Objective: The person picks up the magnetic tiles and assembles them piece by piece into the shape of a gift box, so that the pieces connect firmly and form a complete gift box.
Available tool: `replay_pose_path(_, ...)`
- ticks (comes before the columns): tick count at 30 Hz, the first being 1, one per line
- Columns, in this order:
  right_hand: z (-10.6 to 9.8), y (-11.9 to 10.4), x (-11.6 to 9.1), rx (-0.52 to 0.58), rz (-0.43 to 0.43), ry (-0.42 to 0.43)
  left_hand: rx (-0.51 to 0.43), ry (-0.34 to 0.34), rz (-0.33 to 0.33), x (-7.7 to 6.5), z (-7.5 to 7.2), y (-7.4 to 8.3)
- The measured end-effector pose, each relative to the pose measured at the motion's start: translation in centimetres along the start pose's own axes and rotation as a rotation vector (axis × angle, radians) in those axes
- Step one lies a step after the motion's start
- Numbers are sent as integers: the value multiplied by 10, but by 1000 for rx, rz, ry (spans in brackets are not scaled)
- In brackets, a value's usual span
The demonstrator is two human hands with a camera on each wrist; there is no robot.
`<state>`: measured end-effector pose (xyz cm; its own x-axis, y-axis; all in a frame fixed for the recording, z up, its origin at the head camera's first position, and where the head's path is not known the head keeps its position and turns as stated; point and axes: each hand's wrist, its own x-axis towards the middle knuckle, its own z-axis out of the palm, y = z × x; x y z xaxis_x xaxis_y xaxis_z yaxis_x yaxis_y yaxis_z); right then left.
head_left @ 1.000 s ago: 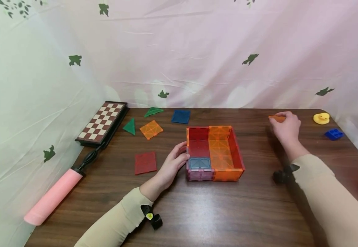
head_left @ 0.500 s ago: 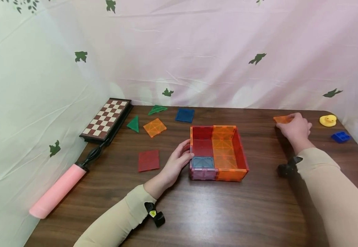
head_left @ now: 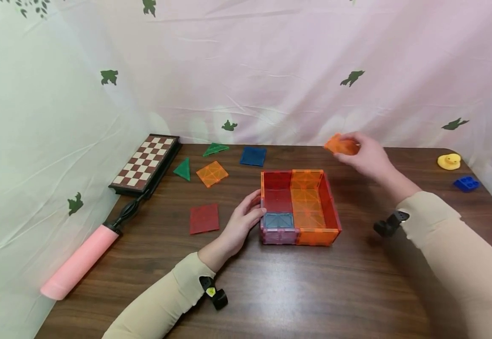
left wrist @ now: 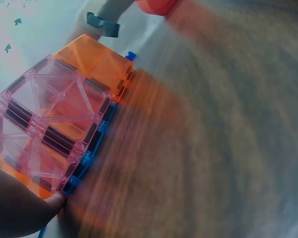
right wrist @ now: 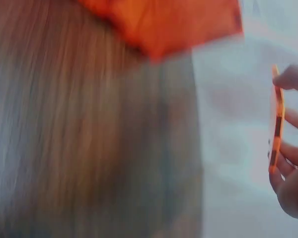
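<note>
An open-topped box of see-through magnetic tiles stands mid-table, with red and orange walls and a pink panel at its front left. A blue-grey tile shows in its near left corner. My left hand holds the box at its left side, the thumb at the near corner; in the left wrist view that thumb meets the edge of the pink tile. My right hand pinches an orange magnetic tile in the air, behind and right of the box. The right wrist view shows this tile edge-on between thumb and fingers.
Left of the box lie a red square, an orange square, a blue square and green triangles. A chessboard and pink-sleeved pump line the left side. A rubber duck and blue brick sit far right.
My right hand has lifted the orange tile from the table's far right and carried it leftward toward the box. My left hand has stayed at the box.
</note>
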<state>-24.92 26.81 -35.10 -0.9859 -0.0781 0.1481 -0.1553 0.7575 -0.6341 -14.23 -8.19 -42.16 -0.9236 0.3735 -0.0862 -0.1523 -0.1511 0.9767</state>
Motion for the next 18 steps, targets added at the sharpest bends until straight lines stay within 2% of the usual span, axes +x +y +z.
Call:
replay_pose_path(5,14,-49,-3,-3,-214,-171,-5,1,7,0,0,-1)
replay_pose_path(10,36,-84,-9,-20,-400,-293,-17,1,15,0,1,-1)
replay_pose_path(14,52,-102,-13,-25,-463,-364,-27,-1,20,0,0,-2)
replay_pose_path(18,64,-107,-15,-51,-481,-432,-28,-10,24,1,-1,-3)
